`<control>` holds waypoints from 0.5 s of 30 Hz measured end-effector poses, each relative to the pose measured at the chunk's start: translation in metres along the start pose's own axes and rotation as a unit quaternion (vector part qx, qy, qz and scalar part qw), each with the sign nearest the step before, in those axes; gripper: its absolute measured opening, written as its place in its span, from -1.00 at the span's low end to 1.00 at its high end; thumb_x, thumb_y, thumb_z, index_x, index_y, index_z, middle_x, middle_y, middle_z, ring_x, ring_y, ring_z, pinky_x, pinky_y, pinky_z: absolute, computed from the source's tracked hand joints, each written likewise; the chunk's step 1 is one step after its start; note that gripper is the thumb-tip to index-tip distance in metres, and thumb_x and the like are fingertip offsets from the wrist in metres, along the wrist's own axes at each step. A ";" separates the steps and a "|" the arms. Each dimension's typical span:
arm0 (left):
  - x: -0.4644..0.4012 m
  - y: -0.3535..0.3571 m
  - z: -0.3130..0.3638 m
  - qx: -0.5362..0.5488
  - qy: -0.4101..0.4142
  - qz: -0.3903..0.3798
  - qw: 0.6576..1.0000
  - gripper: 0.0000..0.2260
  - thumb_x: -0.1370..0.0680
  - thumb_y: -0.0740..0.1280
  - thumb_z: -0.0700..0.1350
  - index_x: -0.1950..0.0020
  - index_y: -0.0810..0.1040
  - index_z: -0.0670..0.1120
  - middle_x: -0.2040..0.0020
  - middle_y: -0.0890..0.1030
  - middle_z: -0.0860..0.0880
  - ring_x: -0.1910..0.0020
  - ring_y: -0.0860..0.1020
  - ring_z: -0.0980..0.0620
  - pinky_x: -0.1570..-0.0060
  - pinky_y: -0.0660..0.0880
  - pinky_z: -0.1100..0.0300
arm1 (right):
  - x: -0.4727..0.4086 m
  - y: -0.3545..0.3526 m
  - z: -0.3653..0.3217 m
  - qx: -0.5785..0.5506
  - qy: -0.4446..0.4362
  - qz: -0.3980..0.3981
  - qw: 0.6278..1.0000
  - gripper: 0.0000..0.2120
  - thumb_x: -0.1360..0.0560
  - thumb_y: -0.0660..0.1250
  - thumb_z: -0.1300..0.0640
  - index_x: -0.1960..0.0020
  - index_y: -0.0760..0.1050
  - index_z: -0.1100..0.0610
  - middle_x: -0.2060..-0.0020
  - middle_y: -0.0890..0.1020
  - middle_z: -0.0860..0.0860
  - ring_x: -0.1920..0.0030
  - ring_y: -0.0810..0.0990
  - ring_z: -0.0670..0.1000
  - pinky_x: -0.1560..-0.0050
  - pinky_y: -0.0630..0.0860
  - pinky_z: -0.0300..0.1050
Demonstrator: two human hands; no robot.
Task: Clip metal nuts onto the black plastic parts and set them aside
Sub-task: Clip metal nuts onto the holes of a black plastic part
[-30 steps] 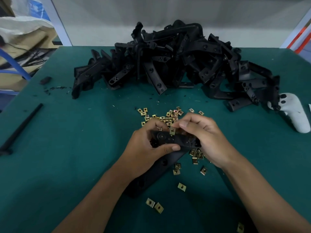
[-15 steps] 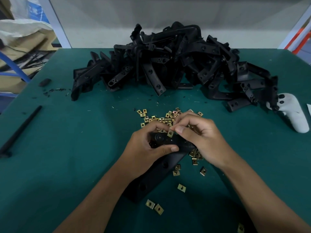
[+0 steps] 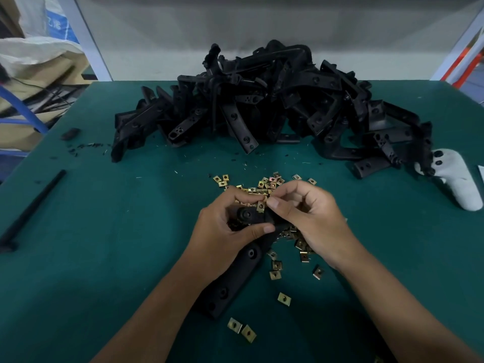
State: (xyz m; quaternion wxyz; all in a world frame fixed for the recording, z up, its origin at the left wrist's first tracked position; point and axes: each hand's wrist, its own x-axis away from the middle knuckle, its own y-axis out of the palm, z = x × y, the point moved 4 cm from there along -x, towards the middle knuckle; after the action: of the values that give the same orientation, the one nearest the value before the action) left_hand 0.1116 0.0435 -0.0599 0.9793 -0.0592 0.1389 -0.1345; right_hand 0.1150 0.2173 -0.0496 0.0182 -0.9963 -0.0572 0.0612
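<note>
Near the worktop's (image 3: 110, 231) front edge, the left hand (image 3: 220, 231) grips a long black plastic bracket (image 3: 235, 279), steadying its end so the right hand (image 3: 311, 218) can pinch a small brass-coloured metal clip nut (image 3: 260, 206) onto it.

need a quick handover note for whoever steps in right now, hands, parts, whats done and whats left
Left hand grips the black plastic part by its upper end, the rest angled down toward the body.
Right hand pinches a metal nut at that part's top edge; whether it is fully clipped on cannot be told.
Loose nuts lie scattered on the green table around both hands.
Pile of black parts sits at the far side; which of them already carry nuts cannot be told.
Left: seat this nut, set the part aside, carry on.
</note>
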 end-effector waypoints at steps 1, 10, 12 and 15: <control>0.000 0.000 0.000 0.012 -0.004 0.000 1.000 -0.70 -0.41 0.60 -0.04 -0.05 0.58 0.10 0.04 0.71 0.10 0.05 0.67 0.15 0.06 0.55 0.34 | 0.000 0.000 0.000 0.001 -0.004 -0.007 1.000 -0.96 -0.49 0.49 0.01 0.06 0.66 -0.08 0.19 0.70 -0.13 0.14 0.64 -0.20 0.09 0.52 -0.38; -0.002 0.001 -0.004 0.069 -0.007 -0.003 0.998 -0.78 -0.40 0.58 0.02 0.07 0.58 0.11 0.17 0.70 0.02 0.19 0.64 0.10 0.16 0.56 0.28 | -0.001 -0.001 0.006 0.030 -0.012 -0.013 0.999 -0.87 -0.50 0.41 -0.10 0.02 0.66 -0.09 0.09 0.72 -0.08 0.03 0.67 -0.13 0.02 0.54 -0.31; -0.003 -0.001 -0.002 0.087 -0.006 0.005 0.996 -0.77 -0.42 0.59 -0.03 0.06 0.58 0.04 0.18 0.68 0.04 0.21 0.64 0.11 0.18 0.56 0.30 | -0.002 -0.007 0.006 0.061 -0.013 0.020 0.998 -0.80 -0.55 0.33 -0.17 -0.01 0.65 -0.09 0.09 0.70 -0.11 0.01 0.65 -0.13 0.00 0.53 -0.26; -0.009 -0.019 -0.001 0.134 -0.006 0.063 0.989 -0.78 -0.43 0.51 -0.08 0.03 0.53 -0.08 0.18 0.66 0.09 0.20 0.62 0.14 0.15 0.55 0.32 | -0.004 -0.023 0.004 0.209 -0.044 0.085 0.973 -0.75 -0.64 0.22 -0.16 -0.10 0.62 -0.08 0.03 0.68 -0.18 -0.06 0.63 -0.12 -0.08 0.53 -0.11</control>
State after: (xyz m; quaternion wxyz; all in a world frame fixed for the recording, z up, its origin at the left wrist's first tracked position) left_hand 0.0979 0.0275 -0.0550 0.9858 0.0803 0.1177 -0.0894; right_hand 0.1084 0.2398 -0.0525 0.2184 -0.9680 0.0406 0.1170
